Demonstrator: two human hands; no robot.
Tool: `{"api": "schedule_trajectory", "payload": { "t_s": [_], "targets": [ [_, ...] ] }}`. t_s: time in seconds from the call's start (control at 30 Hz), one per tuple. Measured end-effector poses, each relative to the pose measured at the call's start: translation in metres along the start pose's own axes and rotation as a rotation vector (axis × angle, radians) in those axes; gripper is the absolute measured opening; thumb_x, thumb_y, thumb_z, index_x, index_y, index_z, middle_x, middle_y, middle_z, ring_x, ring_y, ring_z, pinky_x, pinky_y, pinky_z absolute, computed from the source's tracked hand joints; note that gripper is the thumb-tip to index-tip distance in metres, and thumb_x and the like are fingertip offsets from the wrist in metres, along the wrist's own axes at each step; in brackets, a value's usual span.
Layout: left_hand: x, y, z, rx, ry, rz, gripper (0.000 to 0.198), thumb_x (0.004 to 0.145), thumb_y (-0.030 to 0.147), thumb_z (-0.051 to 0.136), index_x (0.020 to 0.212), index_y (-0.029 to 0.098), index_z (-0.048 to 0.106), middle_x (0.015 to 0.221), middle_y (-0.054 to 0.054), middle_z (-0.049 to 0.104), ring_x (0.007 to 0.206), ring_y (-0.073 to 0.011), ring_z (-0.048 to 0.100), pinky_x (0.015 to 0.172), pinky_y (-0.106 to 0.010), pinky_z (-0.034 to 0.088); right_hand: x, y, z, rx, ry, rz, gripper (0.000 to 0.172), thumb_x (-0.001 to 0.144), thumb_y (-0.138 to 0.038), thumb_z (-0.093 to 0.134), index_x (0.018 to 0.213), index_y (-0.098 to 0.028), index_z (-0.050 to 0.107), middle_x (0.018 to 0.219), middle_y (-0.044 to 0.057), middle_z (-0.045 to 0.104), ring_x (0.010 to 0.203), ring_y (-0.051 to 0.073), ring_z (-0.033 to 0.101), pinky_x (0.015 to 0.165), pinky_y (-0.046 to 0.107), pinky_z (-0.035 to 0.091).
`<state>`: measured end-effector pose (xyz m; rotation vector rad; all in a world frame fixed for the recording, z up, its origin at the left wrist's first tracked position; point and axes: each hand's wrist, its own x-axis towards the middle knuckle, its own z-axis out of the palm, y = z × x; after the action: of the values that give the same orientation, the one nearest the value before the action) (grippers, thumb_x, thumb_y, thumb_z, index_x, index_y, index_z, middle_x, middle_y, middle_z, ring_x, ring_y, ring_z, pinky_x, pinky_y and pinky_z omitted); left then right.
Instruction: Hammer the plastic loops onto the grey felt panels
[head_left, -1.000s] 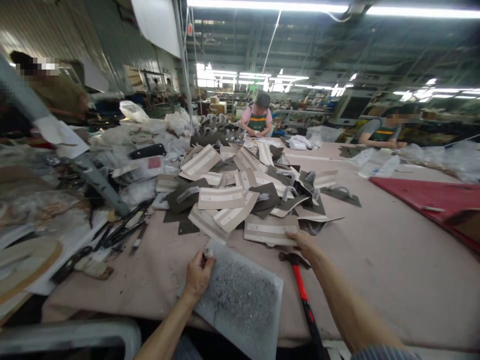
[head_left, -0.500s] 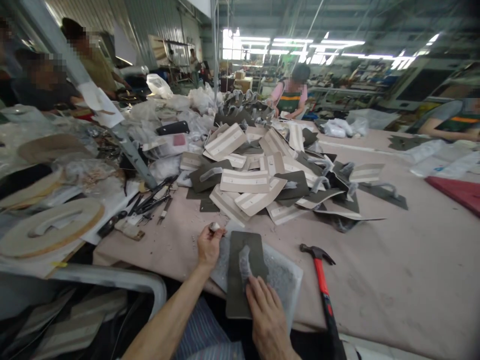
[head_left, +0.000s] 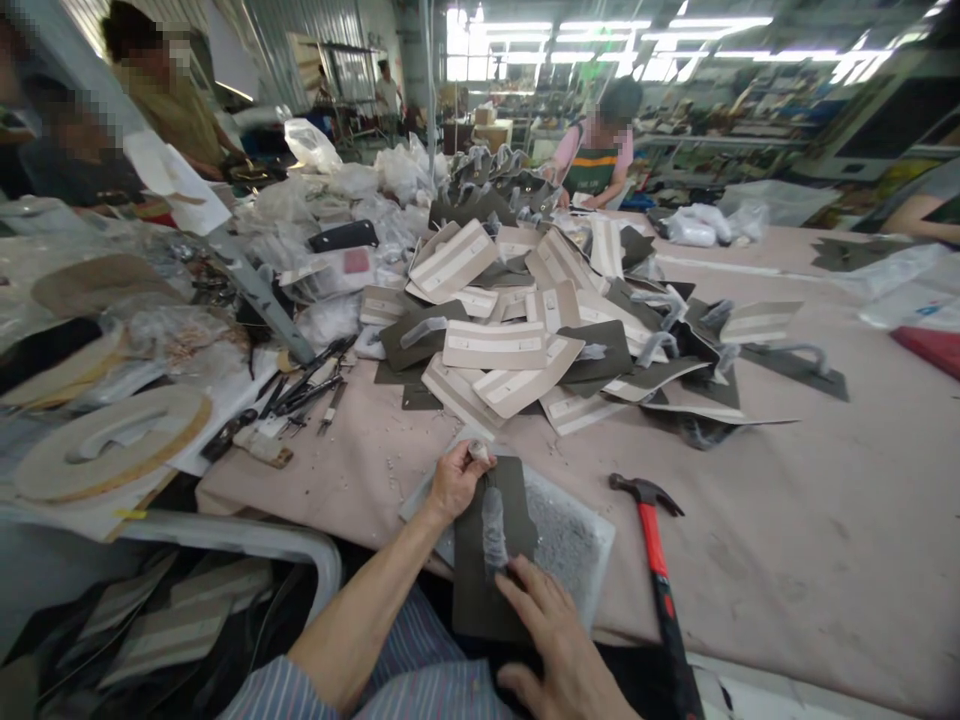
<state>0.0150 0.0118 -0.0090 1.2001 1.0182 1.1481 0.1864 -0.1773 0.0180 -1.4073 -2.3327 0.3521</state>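
Observation:
A dark olive panel (head_left: 487, 605) lies before me, with a plastic-wrapped handle (head_left: 493, 528) on its upper face. Under it is a speckled grey slab (head_left: 574, 540) at the table's front edge. My left hand (head_left: 454, 482) is closed at the panel's far left corner, beside the handle's far end. A white wrapping or small white piece (head_left: 478, 451) shows at its fingertips; whatever it pinches is hidden. My right hand (head_left: 555, 625) has its fingers apart, fingertips by the near end of the handle and over the panel's right side.
A claw hammer (head_left: 654, 560) with a red and black grip lies to the right. Beyond the slab is a heap of panels (head_left: 495, 345). Hand tools (head_left: 300, 400), a tape roll (head_left: 112, 440) and a bin of panels (head_left: 330, 580) are leftward. A co-worker (head_left: 596, 165) sits across the table.
My left hand has moved right, from beside the panel to its far corner. The right hand has loosened from the handle, fingers spreading. The view has shifted slightly.

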Motion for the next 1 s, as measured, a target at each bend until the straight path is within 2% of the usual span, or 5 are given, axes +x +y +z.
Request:
{"api": "schedule_trajectory", "payload": {
  "t_s": [0.17, 0.33, 0.63, 0.77, 1.0],
  "targets": [
    [0.002, 0.007, 0.002, 0.028, -0.01, -0.015, 0.026, 0.082, 0.039, 0.068, 0.091, 0.016, 0.064, 0.087, -0.007, 0.074, 0.085, -0.0218, 0.07, 0.083, -0.034, 0.055, -0.028, 0.065, -0.034, -0.117, 0.302, 0.491, 0.042, 0.092, -0.043, 0.047, 0.122, -0.016, 0.057, 0.124, 0.017, 0.06, 0.115, 0.033, 0.058, 0.098, 0.049, 0.048],
    [0.002, 0.008, 0.003, 0.081, -0.024, -0.002, 0.022, 0.083, 0.037, 0.067, 0.089, 0.015, 0.065, 0.087, -0.008, 0.074, 0.084, -0.0215, 0.069, 0.081, -0.032, 0.054, -0.065, 0.122, -0.038, -0.262, 0.172, 0.881, 0.055, 0.084, -0.055, 0.039, 0.11, -0.012, 0.061, 0.102, 0.023, 0.062, 0.094, 0.04, 0.061, 0.083, 0.053, 0.049],
    [0.002, 0.004, 0.002, 0.296, -0.072, 0.09, 0.01, 0.086, 0.024, 0.059, 0.091, 0.018, 0.065, 0.088, -0.006, 0.073, 0.084, -0.0206, 0.068, 0.079, -0.03, 0.052, -0.04, 0.136, -0.052, 0.736, 0.127, 1.272, 0.037, 0.061, -0.048, 0.064, 0.085, -0.022, 0.054, 0.064, 0.0, 0.051, 0.055, 0.019, 0.051, 0.051, 0.033, 0.044],
    [-0.001, 0.01, 0.002, 0.47, -0.12, 0.17, 0.011, 0.085, 0.019, 0.058, 0.091, 0.019, 0.067, 0.085, -0.004, 0.072, 0.08, -0.02, 0.066, 0.075, -0.028, 0.049, -0.003, 0.105, -0.078, 1.267, 0.313, 1.249, 0.039, 0.067, -0.053, 0.068, 0.083, -0.022, 0.05, 0.059, -0.008, 0.037, 0.04, 0.007, 0.029, 0.037, 0.021, 0.025],
    [-0.007, 0.014, 0.004, 0.555, -0.151, 0.237, 0.016, 0.084, 0.017, 0.056, 0.095, 0.021, 0.067, 0.085, -0.003, 0.071, 0.079, -0.02, 0.065, 0.075, -0.028, 0.048, 0.058, 0.04, -0.095, 0.201, 0.306, 0.677, 0.042, 0.092, -0.06, 0.037, 0.075, -0.024, 0.047, 0.055, -0.001, 0.05, 0.048, 0.015, 0.047, 0.048, 0.028, 0.029]
  ]
}}
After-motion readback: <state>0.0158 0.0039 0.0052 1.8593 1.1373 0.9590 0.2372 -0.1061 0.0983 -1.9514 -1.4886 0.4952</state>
